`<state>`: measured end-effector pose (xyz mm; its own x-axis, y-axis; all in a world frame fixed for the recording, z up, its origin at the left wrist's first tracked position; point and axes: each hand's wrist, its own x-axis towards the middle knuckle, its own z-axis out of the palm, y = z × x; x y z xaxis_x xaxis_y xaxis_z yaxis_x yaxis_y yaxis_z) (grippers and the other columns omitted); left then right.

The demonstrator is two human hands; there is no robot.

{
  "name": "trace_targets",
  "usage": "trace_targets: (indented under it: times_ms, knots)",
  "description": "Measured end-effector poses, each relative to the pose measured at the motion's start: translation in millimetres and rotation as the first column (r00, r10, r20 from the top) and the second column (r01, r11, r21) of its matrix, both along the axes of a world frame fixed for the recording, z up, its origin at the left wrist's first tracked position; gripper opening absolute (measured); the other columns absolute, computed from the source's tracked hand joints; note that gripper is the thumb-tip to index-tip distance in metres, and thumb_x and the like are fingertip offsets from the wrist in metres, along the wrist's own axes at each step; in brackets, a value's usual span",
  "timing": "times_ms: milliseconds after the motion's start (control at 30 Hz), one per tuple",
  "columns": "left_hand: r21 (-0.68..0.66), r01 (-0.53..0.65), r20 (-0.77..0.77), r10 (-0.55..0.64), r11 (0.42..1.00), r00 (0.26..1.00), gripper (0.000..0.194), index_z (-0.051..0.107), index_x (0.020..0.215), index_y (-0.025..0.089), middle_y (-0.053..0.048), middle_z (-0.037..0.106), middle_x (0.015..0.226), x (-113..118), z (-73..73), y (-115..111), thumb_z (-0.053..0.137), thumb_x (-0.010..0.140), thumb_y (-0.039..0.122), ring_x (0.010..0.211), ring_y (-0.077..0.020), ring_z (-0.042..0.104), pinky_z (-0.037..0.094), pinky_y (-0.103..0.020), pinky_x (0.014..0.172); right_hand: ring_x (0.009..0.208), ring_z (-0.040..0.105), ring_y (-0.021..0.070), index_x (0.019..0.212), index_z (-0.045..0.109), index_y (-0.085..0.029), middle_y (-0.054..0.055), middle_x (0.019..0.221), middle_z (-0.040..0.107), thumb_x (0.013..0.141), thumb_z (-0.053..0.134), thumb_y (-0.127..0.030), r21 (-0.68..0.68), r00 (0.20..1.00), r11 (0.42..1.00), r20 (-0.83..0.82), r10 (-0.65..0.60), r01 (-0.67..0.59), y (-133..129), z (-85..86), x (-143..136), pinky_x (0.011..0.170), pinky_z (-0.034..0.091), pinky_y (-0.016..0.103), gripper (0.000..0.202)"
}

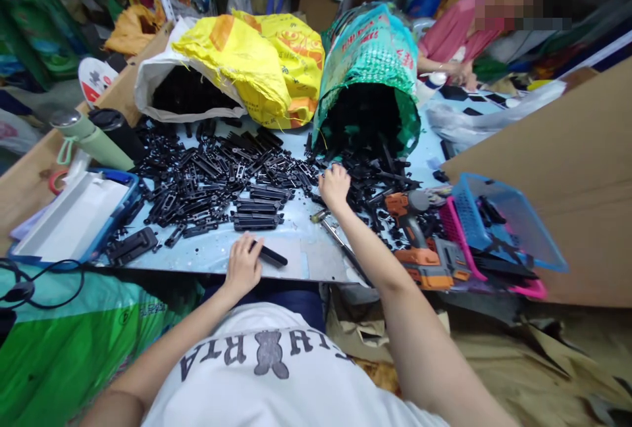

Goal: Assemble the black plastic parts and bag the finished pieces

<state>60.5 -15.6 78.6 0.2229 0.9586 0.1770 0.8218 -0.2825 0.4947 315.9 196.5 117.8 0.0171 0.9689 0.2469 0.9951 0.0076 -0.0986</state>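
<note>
My left hand [243, 261] is closed around one end of a long black plastic part [272, 255] at the table's front edge. My right hand [335, 186] is stretched forward to the near side of a heap of black parts [380, 167], its fingers curled down; whatever they grip is hidden. Left of it spreads a pile of small black plastic pieces [197, 174]. Several long black parts [257, 215] lie stacked in a row between my hands. A metal hand tool [340, 237] lies beneath my right forearm.
An orange and grey cordless drill [412, 229] lies right of my forearm, beside a blue basket [536, 229] and a pink basket [457, 229]. Behind the piles lie a yellow sack [276, 62] and a green sack [370, 49]. A tray [131, 200] and bottles [91, 141] stand left. Another person's hands [464, 74] work far right.
</note>
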Motion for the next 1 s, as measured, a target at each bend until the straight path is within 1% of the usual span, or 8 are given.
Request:
trace_targets:
  times_ms: [67,133,300,400,533,667,733,1000]
  knots:
    - [-0.026,0.289,-0.153,-0.289,0.957,0.945,0.05,0.045,0.126,0.025,-0.01,0.051,0.123,0.4,6.0,8.9,0.049,0.078,0.012,0.124,-0.0282,0.037,0.022,-0.052,0.104,0.13,0.018,0.0326,0.11,0.059,0.0,0.024,0.136,0.036,0.087,0.039,-0.023,-0.034,0.975,0.994,0.199,-0.096,0.105,29.1,-0.9,18.6,0.102,0.016,0.052,0.038]
    - [-0.089,0.399,-0.247,-0.408,0.913,0.879,0.043,0.048,0.122,0.024,-0.009,0.057,0.111,2.7,7.3,23.1,0.045,0.082,0.01,0.113,-0.0245,0.047,0.028,-0.047,0.1,0.133,0.012,0.0318,0.108,0.059,0.001,0.024,0.138,0.033,0.083,0.04,-0.017,-0.101,0.94,0.983,0.323,-0.112,0.151,43.9,-2.8,24.9,0.104,0.005,0.055,0.036]
    - [-0.122,0.256,-0.334,-0.283,0.959,0.899,0.031,0.05,0.116,0.016,-0.01,0.059,0.096,2.6,-1.1,58.0,0.04,0.087,0.012,0.09,-0.0208,0.055,0.039,-0.033,0.079,0.126,0.031,0.0296,0.112,0.054,-0.001,0.024,0.126,0.047,0.085,0.033,-0.009,-0.023,0.948,0.991,0.295,-0.119,0.132,28.3,12.3,11.9,0.102,0.015,0.052,0.035]
    - [-0.117,0.234,-0.307,-0.26,0.965,0.915,0.025,0.053,0.11,0.016,-0.01,0.059,0.092,-1.3,-0.7,67.7,0.044,0.087,0.017,0.088,-0.021,0.055,0.039,-0.031,0.076,0.1,0.054,0.0242,0.112,0.05,-0.007,0.018,0.102,0.061,0.091,0.035,-0.018,-0.151,0.976,0.985,0.191,0.107,-0.079,-8.2,28.5,2.8,0.087,0.036,0.037,0.029]
    - [-0.152,0.264,-0.3,-0.299,0.952,0.906,0.023,0.055,0.107,0.016,-0.01,0.059,0.091,-5.8,3.7,63.3,0.044,0.087,0.017,0.087,-0.0216,0.054,0.04,-0.032,0.075,0.085,0.06,0.0199,0.109,0.049,-0.017,0.01,0.099,0.063,0.09,0.046,-0.035,-0.373,0.85,0.8,0.049,0.524,-0.471,-79.2,28.2,-3.7,0.067,0.04,0.025,0.027]
    - [-0.17,0.278,-0.24,-0.314,0.945,0.919,0.032,0.05,0.117,0.016,-0.011,0.058,0.104,-2.8,4.1,53.3,0.041,0.087,0.018,0.097,-0.0234,0.052,0.039,-0.034,0.081,0.07,0.061,0.0187,0.104,0.05,-0.018,0.007,0.087,0.064,0.089,0.043,-0.05,-0.547,0.725,0.588,-0.051,0.686,-0.595,-140.5,7.1,-12.5,0.058,0.036,0.024,0.036]
    - [-0.16,0.292,-0.198,-0.321,0.943,0.926,0.038,0.043,0.125,0.016,-0.011,0.055,0.114,2.9,3.3,51.3,0.039,0.088,0.021,0.105,-0.0243,0.048,0.037,-0.037,0.086,0.075,0.061,0.0187,0.102,0.051,-0.017,0.008,0.09,0.063,0.09,0.04,-0.05,-0.549,0.691,0.548,-0.077,0.719,-0.632,-155.4,-3.1,-19.2,0.06,0.036,0.025,0.036]
    - [-0.14,0.299,-0.123,-0.316,0.944,0.941,0.067,0.046,0.118,0.017,-0.013,0.055,0.111,10.9,0.6,50.6,0.059,0.069,0.061,0.103,-0.0288,0.049,0.037,-0.041,0.089,0.082,0.056,0.0192,0.099,0.055,-0.018,0.008,0.092,0.059,0.093,0.032,-0.047,-0.458,0.725,0.655,0.034,0.688,-0.6,-161.5,-11.0,-37.9,0.065,0.034,0.028,0.038]
